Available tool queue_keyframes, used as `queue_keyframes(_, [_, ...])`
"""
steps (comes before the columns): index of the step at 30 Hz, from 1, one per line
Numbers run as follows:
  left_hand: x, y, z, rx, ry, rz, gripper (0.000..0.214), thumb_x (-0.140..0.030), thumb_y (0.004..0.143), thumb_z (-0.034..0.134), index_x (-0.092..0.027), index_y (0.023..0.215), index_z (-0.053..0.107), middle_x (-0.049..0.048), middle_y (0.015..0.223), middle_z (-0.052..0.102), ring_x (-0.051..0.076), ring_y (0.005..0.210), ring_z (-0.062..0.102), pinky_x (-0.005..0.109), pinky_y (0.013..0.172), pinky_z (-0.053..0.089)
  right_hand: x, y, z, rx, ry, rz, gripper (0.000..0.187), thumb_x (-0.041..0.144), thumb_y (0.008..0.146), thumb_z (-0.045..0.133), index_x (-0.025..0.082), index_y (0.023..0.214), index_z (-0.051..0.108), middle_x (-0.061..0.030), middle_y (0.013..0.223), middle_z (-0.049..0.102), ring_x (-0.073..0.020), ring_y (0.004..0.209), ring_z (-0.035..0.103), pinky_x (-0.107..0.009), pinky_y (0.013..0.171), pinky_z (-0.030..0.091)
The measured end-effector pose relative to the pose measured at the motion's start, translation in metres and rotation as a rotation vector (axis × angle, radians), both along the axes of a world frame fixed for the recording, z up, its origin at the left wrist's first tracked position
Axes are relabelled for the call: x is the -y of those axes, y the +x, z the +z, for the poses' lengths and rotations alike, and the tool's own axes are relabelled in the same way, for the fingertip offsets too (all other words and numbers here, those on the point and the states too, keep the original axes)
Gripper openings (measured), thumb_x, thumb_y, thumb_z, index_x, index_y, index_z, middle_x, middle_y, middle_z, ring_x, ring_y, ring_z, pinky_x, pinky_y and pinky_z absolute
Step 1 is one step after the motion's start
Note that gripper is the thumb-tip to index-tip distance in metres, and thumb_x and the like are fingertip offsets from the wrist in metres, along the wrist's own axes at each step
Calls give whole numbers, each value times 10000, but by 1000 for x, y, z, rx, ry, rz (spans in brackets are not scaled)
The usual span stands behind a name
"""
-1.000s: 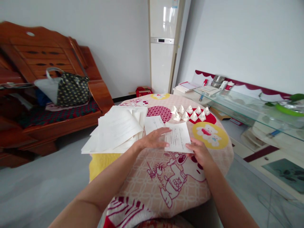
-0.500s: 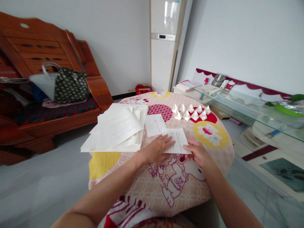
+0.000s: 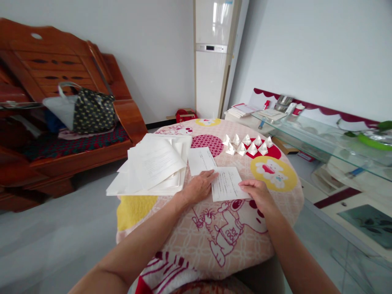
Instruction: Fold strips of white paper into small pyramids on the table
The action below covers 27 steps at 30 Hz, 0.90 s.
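A small white sheet of printed paper (image 3: 228, 183) lies on the cloth-covered table in front of me. My left hand (image 3: 199, 188) rests at its left edge with fingers stretched out flat. At the right edge, my right hand (image 3: 256, 192) pinches the sheet, its thumb mostly hidden. Another printed sheet (image 3: 200, 159) lies just beyond, its corner meeting the first one. To the left of my hands is a large pile of white paper (image 3: 153, 167). Several folded white paper pieces (image 3: 251, 148) stand in two rows at the far right of the table.
The round table carries a patterned pink tablecloth (image 3: 190, 241). A glass-topped cabinet (image 3: 321, 139) stands at the right, with papers and cups on it. A wooden sofa (image 3: 61, 163) holding a dotted bag (image 3: 93, 111) is at the left. Behind the table rises a tall white air conditioner (image 3: 210, 77).
My left hand has drawn back from the middle of the printed sheet to its left edge. The sheet has turned slightly and come a little nearer. My right hand keeps its right edge.
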<state>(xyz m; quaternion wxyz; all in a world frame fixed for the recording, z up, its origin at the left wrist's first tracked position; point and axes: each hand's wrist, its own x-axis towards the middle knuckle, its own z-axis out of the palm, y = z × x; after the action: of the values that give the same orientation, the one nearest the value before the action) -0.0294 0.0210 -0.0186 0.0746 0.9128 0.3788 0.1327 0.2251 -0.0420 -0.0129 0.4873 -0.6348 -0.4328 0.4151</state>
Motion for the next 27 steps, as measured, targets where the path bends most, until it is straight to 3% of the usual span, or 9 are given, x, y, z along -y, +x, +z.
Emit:
queue_keyframes(7, [-20, 0, -6, -43, 36, 83, 408, -191, 1005, 486, -143, 1400, 575, 165, 1481, 596, 264, 1390, 551, 442, 1165, 453, 6, 3, -3, -194, -21, -29, 255, 290, 520, 824, 163, 740, 795, -41, 634, 719, -164, 550, 587, -276, 526, 422])
queue_keyframes(12, [-27, 1, -2, -56, 71, 170, 395, -163, 999, 478, -107, 1375, 586, 186, 1471, 599, 271, 1386, 554, 421, 1153, 474, 7, 1, -4, -300, -19, -21, 272, 293, 511, 853, 167, 743, 790, -35, 642, 723, -154, 537, 593, -267, 517, 435])
queue_keyframes(17, [-24, -7, 15, 81, 206, 198, 454, -130, 1001, 423, -129, 1437, 548, 181, 1510, 566, 283, 1459, 470, 490, 1193, 435, 8, 2, -5, -318, -32, -10, 277, 288, 499, 854, 168, 741, 792, -40, 626, 727, -157, 526, 601, -264, 506, 441])
queue_keyframes(22, [-17, -20, 21, -9, 119, 433, 324, -177, 1000, 475, -92, 1261, 647, 213, 1332, 675, 304, 1275, 626, 436, 1104, 506, 8, 0, -3, -337, -28, -16, 259, 278, 491, 857, 171, 718, 790, -53, 649, 741, -172, 559, 632, -277, 535, 483])
queue_keyframes(27, [-2, -23, 29, -115, 43, 490, 255, -248, 1000, 543, -128, 1180, 678, 176, 1323, 680, 290, 1248, 645, 379, 1042, 530, 9, 0, -4, -336, -36, 0, 259, 278, 497, 861, 179, 727, 796, -49, 658, 749, -173, 561, 641, -280, 538, 497])
